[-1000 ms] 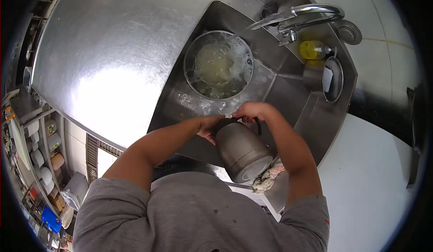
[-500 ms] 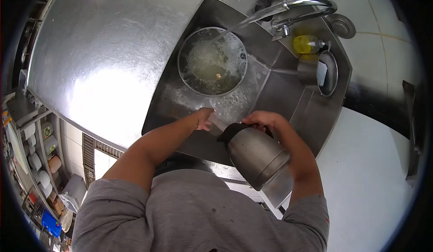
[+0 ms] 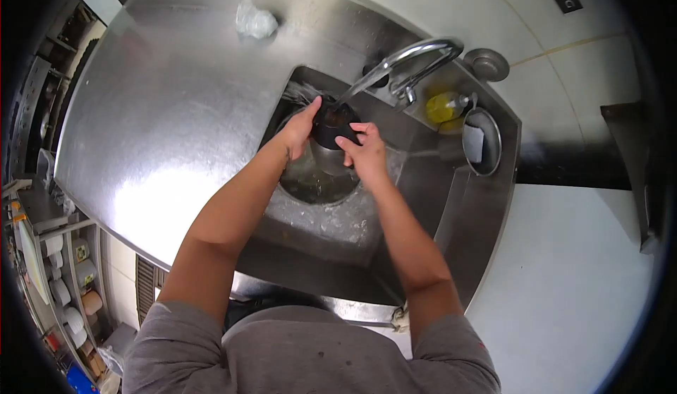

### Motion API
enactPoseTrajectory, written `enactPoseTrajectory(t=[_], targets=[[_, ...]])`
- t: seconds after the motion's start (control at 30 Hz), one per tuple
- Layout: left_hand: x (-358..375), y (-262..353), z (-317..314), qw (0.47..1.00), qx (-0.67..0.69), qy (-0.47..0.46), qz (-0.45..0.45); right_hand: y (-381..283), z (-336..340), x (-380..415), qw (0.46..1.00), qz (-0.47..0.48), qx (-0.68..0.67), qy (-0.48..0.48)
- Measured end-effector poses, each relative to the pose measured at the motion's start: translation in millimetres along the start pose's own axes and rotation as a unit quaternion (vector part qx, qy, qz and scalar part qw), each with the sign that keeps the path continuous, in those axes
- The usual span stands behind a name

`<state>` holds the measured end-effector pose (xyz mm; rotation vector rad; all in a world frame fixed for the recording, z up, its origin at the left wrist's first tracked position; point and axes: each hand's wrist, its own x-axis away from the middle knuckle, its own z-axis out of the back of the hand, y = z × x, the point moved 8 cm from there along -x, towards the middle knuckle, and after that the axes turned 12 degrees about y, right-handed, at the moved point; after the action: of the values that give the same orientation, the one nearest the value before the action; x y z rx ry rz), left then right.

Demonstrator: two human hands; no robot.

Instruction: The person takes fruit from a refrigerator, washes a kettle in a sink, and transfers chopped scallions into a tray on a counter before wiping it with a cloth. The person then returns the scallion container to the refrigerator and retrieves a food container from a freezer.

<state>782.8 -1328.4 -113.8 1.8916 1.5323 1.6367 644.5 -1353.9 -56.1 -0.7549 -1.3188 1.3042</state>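
Sink: a deep steel basin (image 3: 310,230), wet across its floor; everything below is placed from it.
Jug: a steel jug with a black collar (image 3: 334,137), held inside the far part of the sink, its mouth turned up under the running water; whether its base touches anything below, I can't tell.
Left hand: the left hand (image 3: 302,130) is pressed to the jug's left side, its fingers laid along the collar.
Right hand: the right hand (image 3: 367,151) has thumb and fingers closed on the right side of the collar, so the jug is clamped between the two hands.
Round tub: a round tub (image 3: 319,201) with water in it stands in the sink, beneath the jug and partly hidden by it.
Tap: a curved chrome tap (image 3: 441,43), at the sink's far right edge, pours into the jug, and spray flies out over the sink's far left corner.
Soap: a clear bottle of yellow liquid (image 3: 443,107), on the ledge right of the sink.
Steel pot: an open pot (image 3: 498,147) with a pale flat piece inside, right of the sink, just beside the bottle.
Plastic: a crumpled clear bag (image 3: 255,21), on the steel worktop (image 3: 159,119) beyond the sink's far left corner.
Shelves: stacked racks of containers (image 3: 72,302), well apart from the sink, to its near left.
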Motion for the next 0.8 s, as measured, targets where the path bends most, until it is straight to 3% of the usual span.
enactPoseTrajectory(t=[0.03,0.13,0.2,0.27,0.37,0.5,0.57,0.73,0.8], targets=[[-10,16,4,0.997,-0.017,0.074,-0.009,-2,-1,-5,0.998,0.017,-0.038,0.035],[-12,52,-17,0.999,0.009,-0.011,-0.036,-6,-7,-13,0.987,0.012,-0.139,0.08],[-15,58,-18,0.999,0.005,0.004,-0.035,-12,-9,-14,0.986,0.005,-0.144,0.09],[-8,72,-17,0.992,-0.023,0.02,-0.121,-18,-10,-14,0.985,0.011,-0.144,0.094],[3,76,-11,0.991,0.004,0.057,-0.122,-26,-9,-15,0.981,0.032,-0.17,0.085],[11,79,-11,0.986,0.049,0.032,-0.158,-28,-8,-11,0.978,0.072,-0.178,0.081],[19,87,-14,0.974,0.034,0.014,-0.223,-27,-8,-8,0.976,0.075,-0.183,0.089],[28,88,-18,0.979,0.009,-0.002,-0.205,-21,-9,-4,0.977,0.067,-0.178,0.096],[40,85,-19,0.98,-0.021,-0.009,-0.197,-32,3,3,0.974,0.1,-0.108,0.172]])
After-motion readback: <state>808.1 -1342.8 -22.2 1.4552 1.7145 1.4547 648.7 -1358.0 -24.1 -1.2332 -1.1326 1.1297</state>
